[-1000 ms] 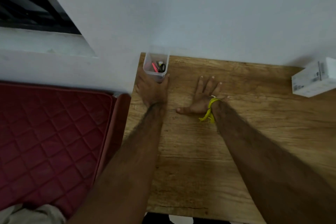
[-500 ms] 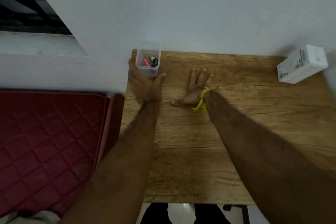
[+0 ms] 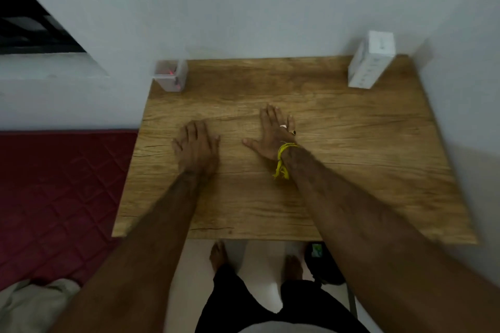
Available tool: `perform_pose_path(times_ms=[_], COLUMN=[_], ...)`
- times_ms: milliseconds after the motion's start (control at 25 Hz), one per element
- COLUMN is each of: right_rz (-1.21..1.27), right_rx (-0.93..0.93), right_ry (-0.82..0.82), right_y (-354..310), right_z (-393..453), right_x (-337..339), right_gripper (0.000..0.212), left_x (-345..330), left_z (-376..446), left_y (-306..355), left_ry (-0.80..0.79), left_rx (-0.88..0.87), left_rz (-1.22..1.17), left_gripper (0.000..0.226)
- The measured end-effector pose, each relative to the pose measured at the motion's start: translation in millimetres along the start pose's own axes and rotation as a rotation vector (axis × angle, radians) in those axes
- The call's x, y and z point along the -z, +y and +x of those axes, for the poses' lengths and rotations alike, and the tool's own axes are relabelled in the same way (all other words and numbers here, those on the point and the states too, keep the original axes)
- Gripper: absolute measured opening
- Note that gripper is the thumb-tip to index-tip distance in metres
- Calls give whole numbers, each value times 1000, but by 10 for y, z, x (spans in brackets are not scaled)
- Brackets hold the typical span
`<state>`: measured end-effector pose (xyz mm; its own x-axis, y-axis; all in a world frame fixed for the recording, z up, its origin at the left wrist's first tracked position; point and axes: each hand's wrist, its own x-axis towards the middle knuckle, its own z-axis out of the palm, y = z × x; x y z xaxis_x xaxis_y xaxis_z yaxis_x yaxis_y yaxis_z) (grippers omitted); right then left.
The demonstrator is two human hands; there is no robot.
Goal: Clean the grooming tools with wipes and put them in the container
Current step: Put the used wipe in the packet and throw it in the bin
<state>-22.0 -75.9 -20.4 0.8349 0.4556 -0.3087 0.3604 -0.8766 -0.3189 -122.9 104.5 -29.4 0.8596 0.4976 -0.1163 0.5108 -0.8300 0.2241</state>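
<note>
A dark red quilted mattress [image 3: 54, 197] is seen at the far left, with a crumpled pale cloth [image 3: 29, 305] lying at its near corner. Beside it stands a wood-grain table [image 3: 351, 170], pushed against a pale wall. At the table's far left corner a small clear plastic container [image 3: 173, 77] is placed upright; something red and something dark can be made out inside it, but blur keeps them from being told apart. Nearer the middle, the left hand [image 3: 196, 147] is laid palm down on the table, its fingers [image 3: 194, 130] straight and relaxed, with nothing held. Just to its right, apart from it, the right hand [image 3: 273, 135] is likewise pressed flat on the wood, fingers spread and released, thumb pointing toward the left hand; rings are worn on it and a frayed yellow thread band [image 3: 282, 159] is tied at the wrist. At the far right corner a white rectangular carton [image 3: 370, 62] is stood on end, well apart from both hands.
</note>
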Motion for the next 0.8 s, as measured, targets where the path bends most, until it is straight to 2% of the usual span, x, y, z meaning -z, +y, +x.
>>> perform_pose_path(times_ms=[160, 320, 440, 560, 680, 800], right_rz=[-19, -43, 94, 190, 255, 423], right_rx=[-68, -65, -114, -171, -208, -357], right_ry=[48, -53, -33, 47, 209, 358], right_y=[409, 477, 405, 329, 232, 295], right_z=[-344, -398, -407, -493, -584, -648], right_x=[-37, 152, 370, 462, 518, 620], right_gripper=[100, 94, 91, 91, 88, 85], left_x=[87, 252, 519, 725, 875, 897], left_z=[-148, -147, -108, -83, -44, -28], left_y=[399, 500, 530, 547, 550, 565], left_ry=[-238, -360, -293, -138, -58, -77], left_rx=[-113, -126, -197, -309, -376, -381], left_rz=[98, 141, 185, 142, 63, -58], left_gripper=[69, 72, 73, 74, 74, 74])
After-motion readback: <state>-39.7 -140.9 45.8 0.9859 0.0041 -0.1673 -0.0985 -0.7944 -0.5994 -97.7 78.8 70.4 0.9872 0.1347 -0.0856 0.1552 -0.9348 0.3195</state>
